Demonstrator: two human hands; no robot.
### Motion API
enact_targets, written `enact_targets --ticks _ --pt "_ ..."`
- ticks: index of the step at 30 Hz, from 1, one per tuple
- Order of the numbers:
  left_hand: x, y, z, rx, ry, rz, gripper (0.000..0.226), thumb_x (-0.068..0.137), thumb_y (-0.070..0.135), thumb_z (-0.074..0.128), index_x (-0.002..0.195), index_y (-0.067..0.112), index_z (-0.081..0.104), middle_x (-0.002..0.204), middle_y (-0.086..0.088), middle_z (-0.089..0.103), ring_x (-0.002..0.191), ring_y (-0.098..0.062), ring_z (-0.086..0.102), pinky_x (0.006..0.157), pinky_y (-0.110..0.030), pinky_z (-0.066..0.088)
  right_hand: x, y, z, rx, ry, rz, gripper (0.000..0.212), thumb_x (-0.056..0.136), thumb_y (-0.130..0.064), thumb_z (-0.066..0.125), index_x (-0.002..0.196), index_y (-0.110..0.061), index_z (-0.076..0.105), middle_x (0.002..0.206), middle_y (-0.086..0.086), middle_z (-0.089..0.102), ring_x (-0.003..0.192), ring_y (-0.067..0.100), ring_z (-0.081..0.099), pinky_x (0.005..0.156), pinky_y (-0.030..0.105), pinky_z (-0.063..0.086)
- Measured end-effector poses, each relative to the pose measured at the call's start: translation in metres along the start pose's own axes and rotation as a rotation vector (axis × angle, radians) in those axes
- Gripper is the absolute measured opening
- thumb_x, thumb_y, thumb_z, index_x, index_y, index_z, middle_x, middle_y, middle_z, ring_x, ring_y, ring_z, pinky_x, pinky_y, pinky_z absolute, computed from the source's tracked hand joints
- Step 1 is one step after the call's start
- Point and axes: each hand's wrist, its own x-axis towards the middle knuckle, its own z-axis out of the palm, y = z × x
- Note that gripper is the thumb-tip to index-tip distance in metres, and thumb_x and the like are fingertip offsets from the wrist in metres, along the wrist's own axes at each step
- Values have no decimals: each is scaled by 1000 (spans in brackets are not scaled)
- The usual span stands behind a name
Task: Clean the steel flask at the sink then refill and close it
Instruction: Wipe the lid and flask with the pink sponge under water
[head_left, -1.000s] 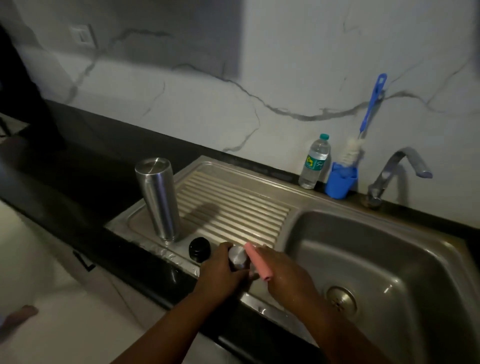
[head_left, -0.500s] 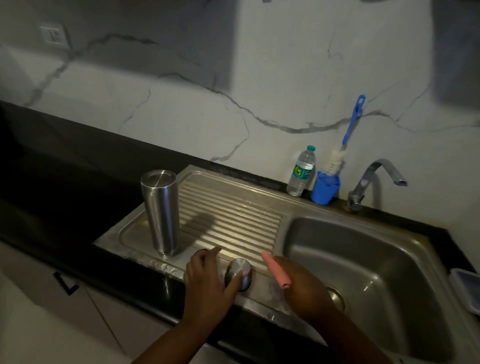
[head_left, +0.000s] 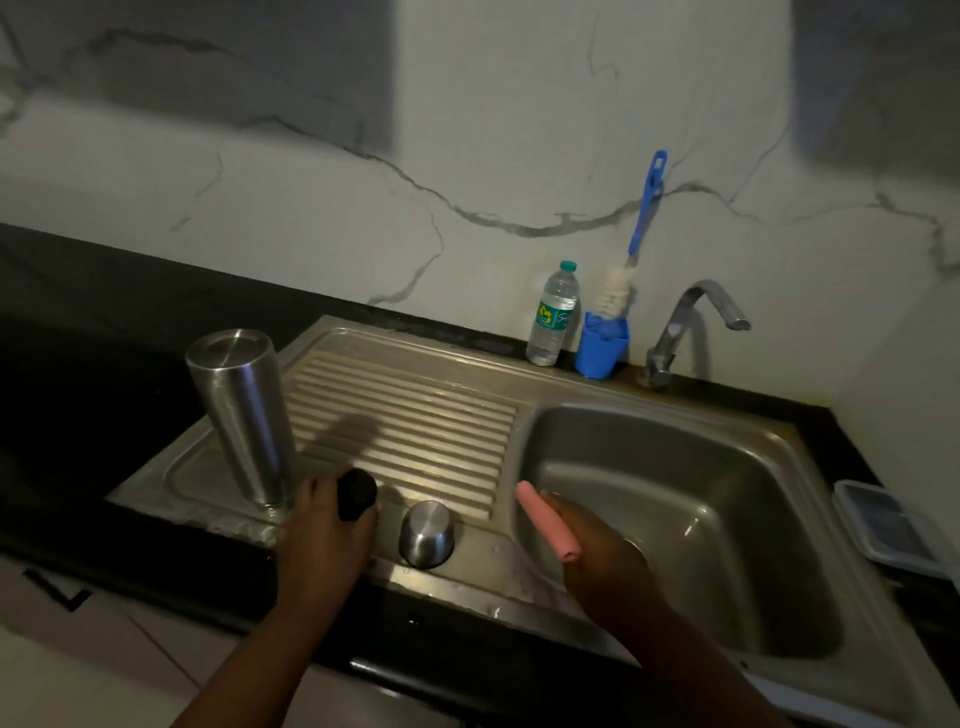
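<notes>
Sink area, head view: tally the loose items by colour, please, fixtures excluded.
Steel: 2, the flask body and the steel cap.
Blue: 2, the cup and the brush.
Black: 1, the stopper in the left hand.
Pink: 1, the roll in the right hand.
Clear: 2, the water bottle and the box.
Total: 8.
</notes>
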Motion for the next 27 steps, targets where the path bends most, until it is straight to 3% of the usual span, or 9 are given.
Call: enact_targets --ticks 2,5,8,11,14,17,22,25,27 --pt "-1 26 -1 -133 97 113 49 69 3 84 113 3 62 113 -20 57 102 -34 58 89 -36 46 -4 7 -8 60 18 -27 58 78 -64 14 135 -59 24 142 -34 28 133 -7 28 107 10 16" --pt "-9 82 17 -510 14 124 61 69 -1 83 118 21 55 113 -2 58 99 -9 61 87 -19 46 -3 23 -19 331 176 76 21 86 -60 38 103 -70 45 106 -55 45 108 -24 43 102 14 30" --pt "-15 135 67 -876 -196 -205 66 63 3 88 117 16 52 99 3 60 79 -2 65 73 -20 51 6 52 -29 413 254 116 44 94 -19 50 109 -60 44 108 -51 44 114 -14 46 103 18 34" --pt "-19 181 123 -1117 -594 -569 55 60 28 89 103 3 66 87 -10 69 73 -16 68 71 -30 46 19 86 -44 395 319 57 54 96 -11 48 120 -57 36 121 -47 34 118 -19 40 95 0 28" --pt "-26 219 180 -1211 -732 -769 9 83 16 65 90 12 70 73 -2 72 62 -11 68 55 -20 44 42 125 -58 481 346 50 45 97 -20 47 123 -55 36 126 -41 37 119 -18 38 94 0 24" --pt "-37 251 231 -1264 -734 -850 15 84 15 53 79 13 68 67 -2 68 66 -16 61 56 -21 43 62 166 -63 552 335 29 46 97 -16 44 134 -42 45 137 -27 43 125 -11 40 99 3 28" --pt "-57 264 291 -1297 -608 -956 26 75 32 45 74 16 64 69 -4 63 70 -19 58 68 -30 39 75 214 -61 595 288 -7 60 89 5 44 126 -41 54 131 -29 47 119 -16 43 97 0 32" --pt "-55 270 297 -1214 -595 -882 32 84 28 40 74 15 67 70 -5 65 73 -19 60 75 -30 41 82 229 -66 656 290 -37 56 92 2 42 130 -38 54 128 -31 49 115 -22 41 90 -5 30" --pt "-52 271 295 -1140 -634 -818 28 81 36 48 85 18 69 84 -5 69 91 -21 62 88 -34 41 84 229 -67 718 331 -33 55 92 1 45 129 -38 55 127 -30 52 114 -21 44 89 -3 33"
